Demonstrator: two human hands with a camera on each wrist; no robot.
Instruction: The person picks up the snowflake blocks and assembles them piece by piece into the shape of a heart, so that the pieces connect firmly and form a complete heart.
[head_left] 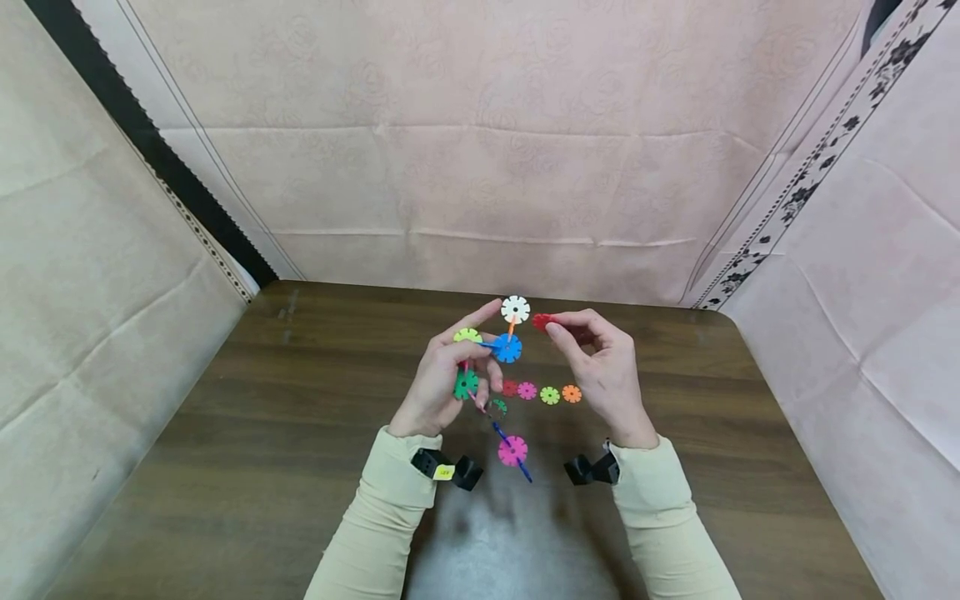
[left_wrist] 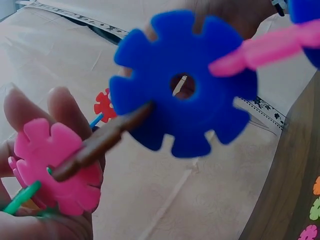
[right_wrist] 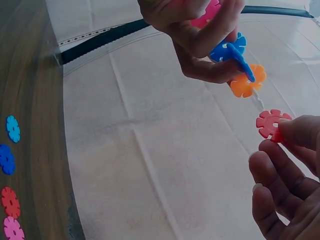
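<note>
A chain of slotted plastic discs, fitted into one another at angles, is held by my left hand [head_left: 435, 379]. At its upper end are a white disc [head_left: 507, 312] and a blue disc [head_left: 507, 353]; a green disc [head_left: 465, 387] lies by the palm, and a pink disc [head_left: 513, 455] hangs low. The left wrist view shows a large blue disc [left_wrist: 145, 85] up close and a pink disc [left_wrist: 65, 150] by the fingers. Between thumb and fingertips my right hand [head_left: 606, 367] pinches a single red disc [right_wrist: 265, 125], just right of the chain and apart from it.
Loose discs lie in a row on the brown wooden table [head_left: 315, 417], among them a yellow-green disc [head_left: 550, 396] and an orange disc [head_left: 572, 393]. Pale cloth [head_left: 480, 183] hangs behind the table and at both sides.
</note>
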